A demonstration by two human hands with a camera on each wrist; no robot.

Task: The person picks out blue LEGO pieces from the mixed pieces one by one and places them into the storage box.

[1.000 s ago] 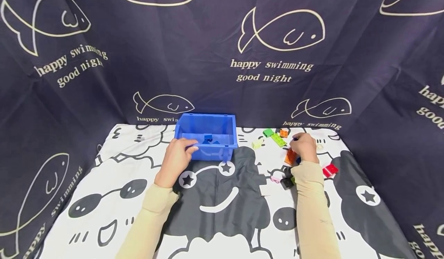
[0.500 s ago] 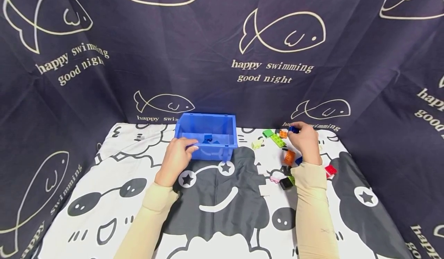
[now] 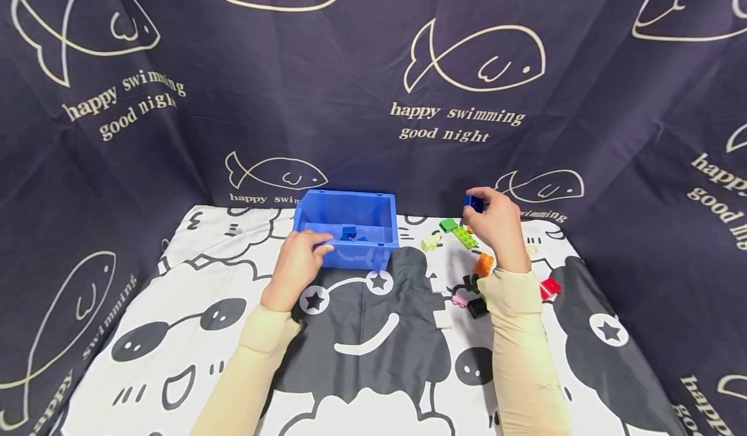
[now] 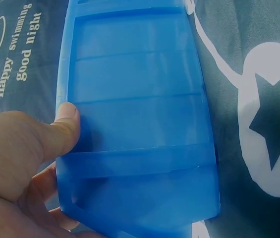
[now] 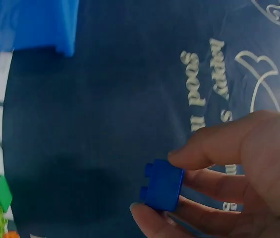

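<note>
My left hand (image 3: 299,264) grips the near rim of a blue plastic bin (image 3: 350,209), thumb over the edge in the left wrist view with fingers behind the wall. Inside the bin lie several blue bricks (image 3: 349,232). Between thumb and fingers of my right hand (image 3: 496,222) is a dark blue toy brick (image 5: 163,184), its studs pointing left in the right wrist view. That hand is raised above the far right of the cloth, over a light green brick (image 3: 465,237) and a green brick (image 3: 448,226).
Nearby on the patterned cloth (image 3: 362,326) are a pale yellow-green brick (image 3: 430,242), an orange brick (image 3: 484,265), black bricks (image 3: 478,307), a pink piece (image 3: 459,301), a white brick (image 3: 442,319) and a red brick (image 3: 550,288). A dark fish-print curtain (image 3: 327,98) stands behind.
My right hand has lifted the dark blue brick off the cloth and moved up and to the left with it. The left hand stays on the bin's rim.
</note>
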